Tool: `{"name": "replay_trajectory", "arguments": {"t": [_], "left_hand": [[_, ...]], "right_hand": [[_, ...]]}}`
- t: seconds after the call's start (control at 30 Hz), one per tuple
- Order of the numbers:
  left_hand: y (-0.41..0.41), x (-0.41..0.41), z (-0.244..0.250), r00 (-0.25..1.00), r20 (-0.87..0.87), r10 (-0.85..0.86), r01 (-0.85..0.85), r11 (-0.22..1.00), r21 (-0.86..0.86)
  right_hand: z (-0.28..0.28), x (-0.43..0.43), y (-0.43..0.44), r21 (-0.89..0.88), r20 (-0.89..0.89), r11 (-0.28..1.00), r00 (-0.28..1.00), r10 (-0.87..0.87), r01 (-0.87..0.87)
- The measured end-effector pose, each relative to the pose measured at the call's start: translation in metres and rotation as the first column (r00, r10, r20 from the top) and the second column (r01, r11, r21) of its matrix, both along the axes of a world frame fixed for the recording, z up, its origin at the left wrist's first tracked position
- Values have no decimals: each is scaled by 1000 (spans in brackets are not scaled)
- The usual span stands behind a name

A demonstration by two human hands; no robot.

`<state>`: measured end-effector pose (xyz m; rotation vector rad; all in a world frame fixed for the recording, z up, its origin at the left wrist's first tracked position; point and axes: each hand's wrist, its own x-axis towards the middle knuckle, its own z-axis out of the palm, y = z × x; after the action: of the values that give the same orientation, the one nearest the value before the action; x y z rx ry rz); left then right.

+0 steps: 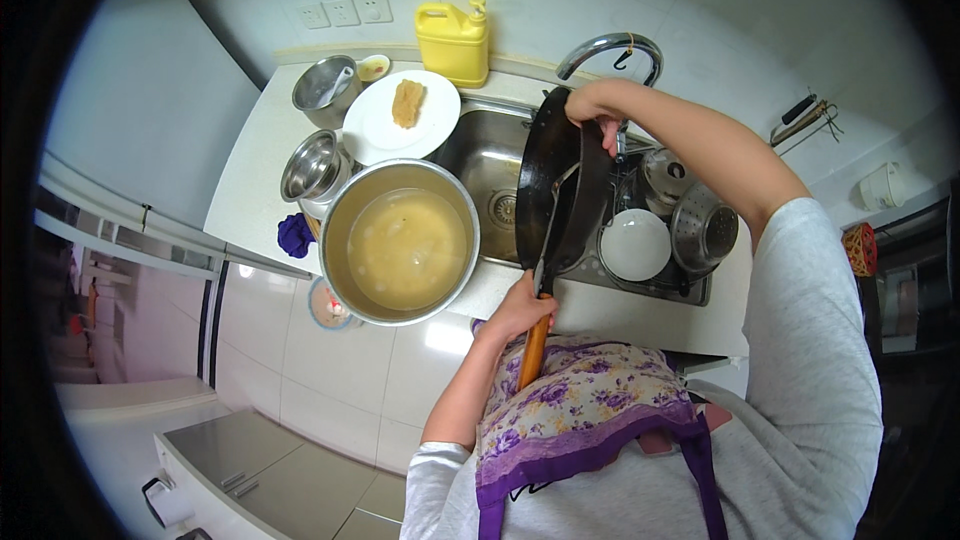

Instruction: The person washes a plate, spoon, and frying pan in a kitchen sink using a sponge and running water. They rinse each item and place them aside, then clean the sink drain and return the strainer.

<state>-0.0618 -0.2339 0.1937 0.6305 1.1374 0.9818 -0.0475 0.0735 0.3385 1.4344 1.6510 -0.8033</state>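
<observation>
A black wok (536, 180) is tilted steeply on its side over the right part of the stainless steel sink (480, 142). My left hand (519, 309) grips its wooden handle (533, 349) and the metal shaft of a cooking turner (551, 229). The turner's head rests against the dark metal. My right hand (596, 109) bends over the far edge of the wok, its fingers curled down close to the tap lever (621, 142). Part of that grip is hidden. A chrome gooseneck tap (611, 43) arches behind the right wrist.
Left of the sink, a large metal pot (324, 255) of cloudy yellowish liquid overhangs the counter edge. Behind it are a white plate (367, 120) with a sponge (408, 103), steel bowls (309, 165) and a yellow jug (452, 45). A white bowl (635, 244) and colander (705, 229) sit right.
</observation>
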Motion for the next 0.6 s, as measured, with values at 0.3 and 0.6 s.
{"name": "replay_trajectory", "arguments": {"t": [0.3,0.6], "left_hand": [[-1,5,-2,974,12,224,-223,973,-59],[18,-9,-20,671,-722,168,-180,982,61]], "right_hand": [[-60,143,3,-240,-670,878,583,-459,415],[-149,172,1,-419,-770,689,171,-615,591]]}}
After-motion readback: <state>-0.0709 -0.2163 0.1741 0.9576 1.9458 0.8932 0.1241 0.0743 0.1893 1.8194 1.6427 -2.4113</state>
